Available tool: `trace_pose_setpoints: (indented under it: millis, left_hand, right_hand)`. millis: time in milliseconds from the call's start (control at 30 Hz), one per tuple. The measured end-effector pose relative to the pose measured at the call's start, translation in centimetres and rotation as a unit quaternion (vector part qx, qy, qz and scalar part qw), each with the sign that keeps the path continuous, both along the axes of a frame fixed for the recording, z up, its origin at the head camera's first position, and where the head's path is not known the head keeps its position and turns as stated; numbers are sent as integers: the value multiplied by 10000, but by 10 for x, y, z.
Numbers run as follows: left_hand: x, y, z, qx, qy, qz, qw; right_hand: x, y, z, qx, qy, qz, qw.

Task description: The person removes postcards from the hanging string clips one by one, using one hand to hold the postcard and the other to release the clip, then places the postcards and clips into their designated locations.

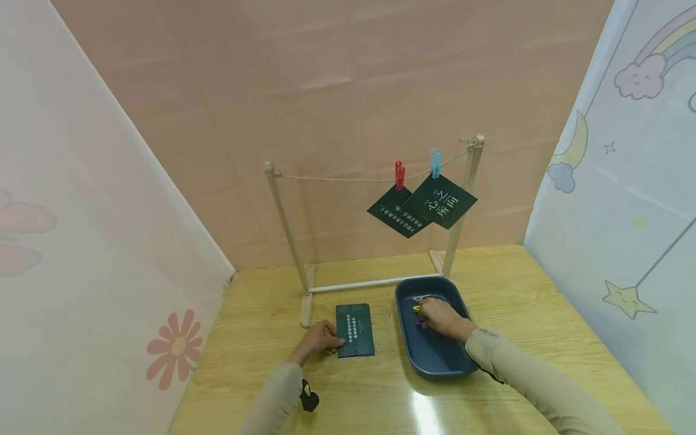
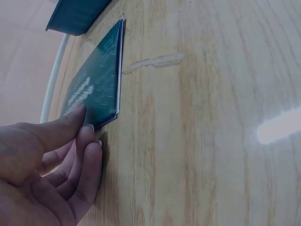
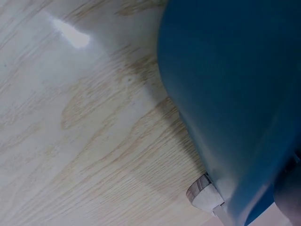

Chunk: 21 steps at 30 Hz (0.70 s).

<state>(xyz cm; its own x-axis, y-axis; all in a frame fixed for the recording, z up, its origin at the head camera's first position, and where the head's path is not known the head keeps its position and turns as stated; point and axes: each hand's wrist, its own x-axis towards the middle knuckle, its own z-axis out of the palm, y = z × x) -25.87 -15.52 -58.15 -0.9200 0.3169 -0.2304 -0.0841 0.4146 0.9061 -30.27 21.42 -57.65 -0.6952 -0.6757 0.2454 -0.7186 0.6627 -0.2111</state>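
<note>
A stack of dark green cards (image 1: 355,330) with white writing lies on the table. My left hand (image 1: 322,339) pinches its near left edge; in the left wrist view the thumb (image 2: 70,120) lies on the top card and the curled fingers sit at the edge. My right hand (image 1: 443,317) reaches down into a dark blue tray (image 1: 437,361). Around its fingertips are small clothespins: a yellow clothespin (image 1: 417,308), a purple clothespin (image 1: 419,323) and a whitish one. Whether the fingers grip one is hidden. The right wrist view shows mostly the tray's outer wall (image 3: 225,94).
Behind stands a wooden frame (image 1: 288,223) with a string (image 1: 337,179). A red clothespin (image 1: 399,175) and a light blue clothespin (image 1: 435,163) hold two overlapping green cards (image 1: 443,202) on it. A white bar (image 1: 375,282) joins the frame's feet behind the tray.
</note>
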Motion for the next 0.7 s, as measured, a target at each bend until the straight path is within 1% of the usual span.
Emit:
trace_pose_setpoints:
  millis: [133,233,333,433,533,700]
  left_hand:
    - [1,0,0,-53,48,45,10000]
    - [1,1,0,-43,3,46,10000]
    - [2,3,2,-75,17,37,10000]
    - [2,8,7,-167,202,19,9997]
    - [-1,13,12,-237,426,36,9988]
    - [-8,20,22,-214,536,123,9983]
  right_hand:
    - [-1,1,0,40,-58,0,10000]
    - [-1,2,0,87,-92,-1,9999]
    - [0,3,-1,154,10,-20,9999]
    - [2,4,-3,281,113,-143,9994]
    - [4,5,-4,420,202,-260,9986]
    - [6,6,-4,445,296,-295,9981]
